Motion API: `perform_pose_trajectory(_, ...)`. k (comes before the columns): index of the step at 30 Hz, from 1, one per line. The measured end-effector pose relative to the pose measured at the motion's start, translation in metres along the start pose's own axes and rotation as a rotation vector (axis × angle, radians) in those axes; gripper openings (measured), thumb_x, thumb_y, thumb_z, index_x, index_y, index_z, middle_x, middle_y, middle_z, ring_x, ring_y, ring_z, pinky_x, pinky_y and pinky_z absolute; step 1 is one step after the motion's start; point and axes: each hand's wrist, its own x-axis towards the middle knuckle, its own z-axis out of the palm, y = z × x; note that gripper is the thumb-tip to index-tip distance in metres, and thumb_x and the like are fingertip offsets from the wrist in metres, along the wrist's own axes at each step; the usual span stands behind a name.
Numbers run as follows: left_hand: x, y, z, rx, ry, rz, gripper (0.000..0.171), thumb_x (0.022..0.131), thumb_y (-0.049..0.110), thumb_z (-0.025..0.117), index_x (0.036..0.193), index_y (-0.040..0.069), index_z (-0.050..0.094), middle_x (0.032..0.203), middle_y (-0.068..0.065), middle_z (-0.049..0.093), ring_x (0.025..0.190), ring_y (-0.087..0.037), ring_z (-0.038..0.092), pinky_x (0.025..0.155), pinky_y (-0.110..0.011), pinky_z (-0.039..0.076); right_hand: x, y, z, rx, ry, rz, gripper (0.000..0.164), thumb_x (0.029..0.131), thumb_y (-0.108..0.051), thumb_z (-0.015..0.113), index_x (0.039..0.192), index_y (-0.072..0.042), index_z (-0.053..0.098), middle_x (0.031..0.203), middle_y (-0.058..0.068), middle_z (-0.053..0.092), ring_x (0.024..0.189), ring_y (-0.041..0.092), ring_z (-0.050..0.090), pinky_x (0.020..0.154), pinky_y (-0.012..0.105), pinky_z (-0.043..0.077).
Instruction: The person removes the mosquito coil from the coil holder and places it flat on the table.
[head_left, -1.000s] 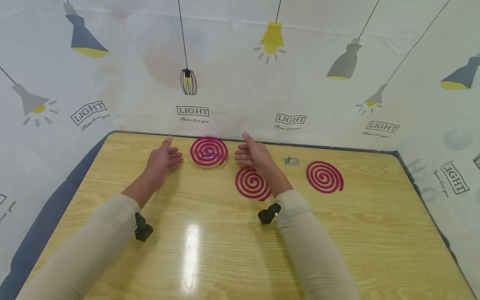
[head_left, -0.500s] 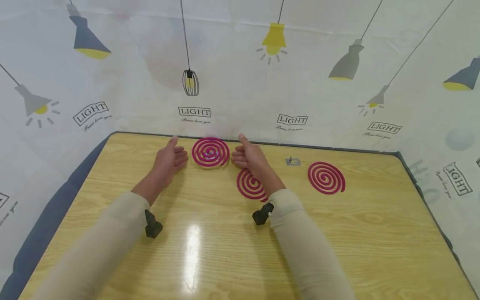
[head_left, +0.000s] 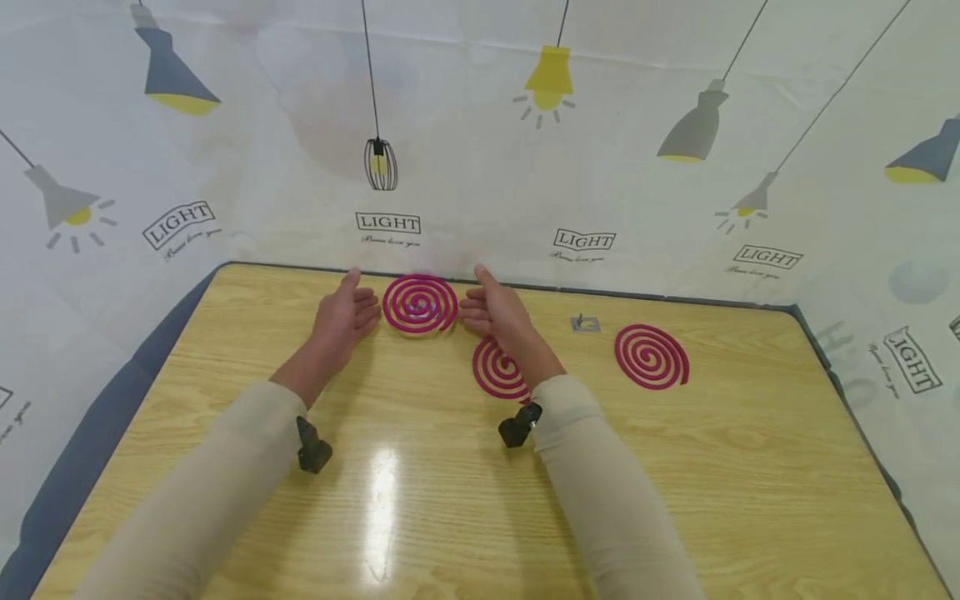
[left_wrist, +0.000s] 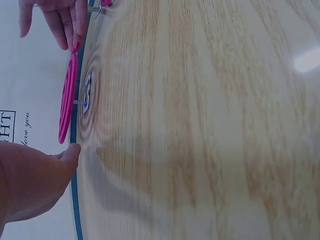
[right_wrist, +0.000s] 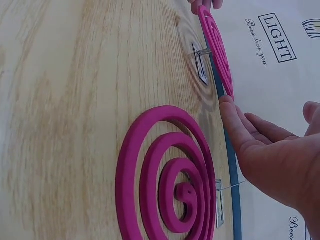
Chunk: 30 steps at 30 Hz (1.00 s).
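Note:
A magenta mosquito coil point(head_left: 417, 302) sits raised on a small metal stand point(left_wrist: 87, 94) at the table's back edge. My left hand point(head_left: 339, 325) is at the coil's left side, thumb up and fingers extended, palm facing in. On the other side my right hand point(head_left: 498, 312) mirrors it, its straight fingertips right at the coil's rim. In the right wrist view the coil point(right_wrist: 220, 50) stands between both hands' fingertips, above its stand. Neither hand grips anything. Below my right wrist lies a second mosquito coil point(head_left: 491, 367), partly hidden by the forearm.
To the right a third mosquito coil point(head_left: 651, 357) lies on the wooden table point(head_left: 450, 500). Another metal stand point(head_left: 585, 323) with an upright prong is near the back edge. A white wall covering point(head_left: 480, 167) printed with lamps rises behind the table.
Both hands have moved inward from either side, narrowing the gap to the raised mosquito coil. The coils and stands keep their places.

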Motion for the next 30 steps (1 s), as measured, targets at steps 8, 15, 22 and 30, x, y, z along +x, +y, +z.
perform_pose_trajectory(8, 0.0002, 0.0011, 0.0034, 0.017, 0.001, -0.016, 0.076, 0.102, 0.057, 0.028, 0.151, 0.0, 0.027, 0.156, -0.017, 0.032, 0.141, -0.025, 0.037, 0.117, -0.033, 0.034, 0.0027, 0.0013, 0.0043, -0.035, -0.001, 0.017, 0.073, 0.098, -0.057, 0.043, 0.136, 0.005, 0.05, 0.127, 0.019, 0.062, 0.112, 0.027, 0.064, 0.096, 0.034, 0.055)
perform_pose_trajectory(15, 0.0002, 0.0018, 0.0049, 0.007, -0.007, -0.009, 0.076, 0.101, 0.058, 0.029, 0.151, 0.001, 0.026, 0.157, -0.016, 0.03, 0.142, -0.024, 0.035, 0.117, -0.033, 0.033, 0.0036, 0.0009, 0.0064, -0.031, -0.003, 0.023, 0.073, 0.098, -0.057, 0.043, 0.136, 0.005, 0.049, 0.125, 0.019, 0.063, 0.113, 0.028, 0.064, 0.097, 0.036, 0.054)
perform_pose_trajectory(22, 0.0014, 0.0031, 0.0054, 0.003, -0.009, -0.019, 0.076, 0.101, 0.058, 0.03, 0.151, 0.0, 0.027, 0.157, -0.016, 0.03, 0.142, -0.024, 0.036, 0.117, -0.033, 0.033, 0.0035, 0.0002, 0.0069, -0.026, 0.003, 0.027, 0.071, 0.099, -0.056, 0.044, 0.136, 0.004, 0.05, 0.124, 0.018, 0.064, 0.112, 0.027, 0.065, 0.097, 0.035, 0.054)
perform_pose_trajectory(30, -0.0037, 0.0044, 0.0053, 0.002, -0.003, -0.01, 0.076, 0.101, 0.057, 0.032, 0.15, -0.001, 0.029, 0.156, -0.017, 0.032, 0.141, -0.025, 0.038, 0.115, -0.033, 0.035, 0.0009, -0.0035, 0.0074, -0.003, 0.0, 0.021, 0.072, 0.098, -0.055, 0.045, 0.136, 0.006, 0.05, 0.125, 0.018, 0.063, 0.112, 0.027, 0.064, 0.098, 0.037, 0.053)
